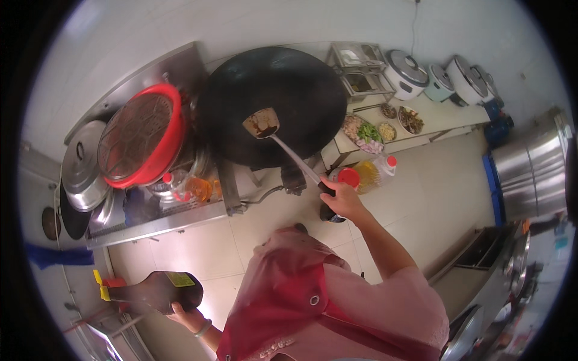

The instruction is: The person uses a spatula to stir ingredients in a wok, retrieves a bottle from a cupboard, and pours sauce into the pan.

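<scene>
My right hand (344, 197) grips the black handle of a metal wok spatula (295, 155). Its blade, smeared with brown sauce, is over the large black wok (271, 90). At the lower left my left hand (187, 317) holds a large dark sauce bottle (158, 291) with a yellow cap that stands open; the bottle lies on its side in the air, away from the wok. To the right of the wok a plate of chopped meat, green pieces and pale pink pieces (363, 134) rests on the counter, beside small bowls of chopped garlic (387, 131) and dark ingredients (410, 121).
Left of the wok are a red plastic basin (174, 135) and a lidded metal pot (81, 167) on a steel counter. An oil jug (372, 171) stands below the wok's right side. Seasoning containers (361, 67) and rice cookers (406, 74) line the wall; a big steel pot (530, 167) is far right.
</scene>
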A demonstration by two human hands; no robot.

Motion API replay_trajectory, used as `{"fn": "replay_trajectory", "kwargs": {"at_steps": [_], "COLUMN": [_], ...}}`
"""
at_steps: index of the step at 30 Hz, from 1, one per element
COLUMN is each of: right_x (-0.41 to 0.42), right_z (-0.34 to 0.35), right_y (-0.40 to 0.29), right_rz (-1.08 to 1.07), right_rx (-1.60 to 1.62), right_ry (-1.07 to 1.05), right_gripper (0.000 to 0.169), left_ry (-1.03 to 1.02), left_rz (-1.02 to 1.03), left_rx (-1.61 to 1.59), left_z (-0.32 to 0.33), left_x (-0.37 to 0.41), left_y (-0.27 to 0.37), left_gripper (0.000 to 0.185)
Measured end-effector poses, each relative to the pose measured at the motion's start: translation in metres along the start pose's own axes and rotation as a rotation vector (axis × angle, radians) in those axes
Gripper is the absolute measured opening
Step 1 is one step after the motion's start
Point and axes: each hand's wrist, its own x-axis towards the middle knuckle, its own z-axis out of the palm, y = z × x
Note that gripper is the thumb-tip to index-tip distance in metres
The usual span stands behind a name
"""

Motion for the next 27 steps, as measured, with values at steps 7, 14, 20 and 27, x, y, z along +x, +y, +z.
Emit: {"fn": "replay_trajectory", "kwargs": {"at_steps": [7,14,20,27], "right_x": [-0.006,-0.022,-0.048,-0.092], "right_z": [-0.01,-0.042,-0.062,-0.057], "right_y": [0.04,0.05,0.044,0.037], "right_rz": [-0.097,0.046,0.236,0.318], "right_rx": [0.102,0.06,0.137,0.181], "right_ry": [0.147,0.107,0.097,0.226], "right_gripper": [0.049,0.051,0.051,0.053], "left_ry": [-0.189,-0.407,-0.597,-0.733], "left_rz": [-0.012,-0.036,-0.076,-0.084], "left_rx": [-0.042,-0.11,-0.171,-0.123], "left_z": [0.061,0.155,0.198,0.224], "left_x": [0.006,-0.017,-0.021,-0.008], "left_y": [-0.022,-0.015,-0.019,-0.021], "left_gripper": [0.096,0.101,0.115,0.11]}}
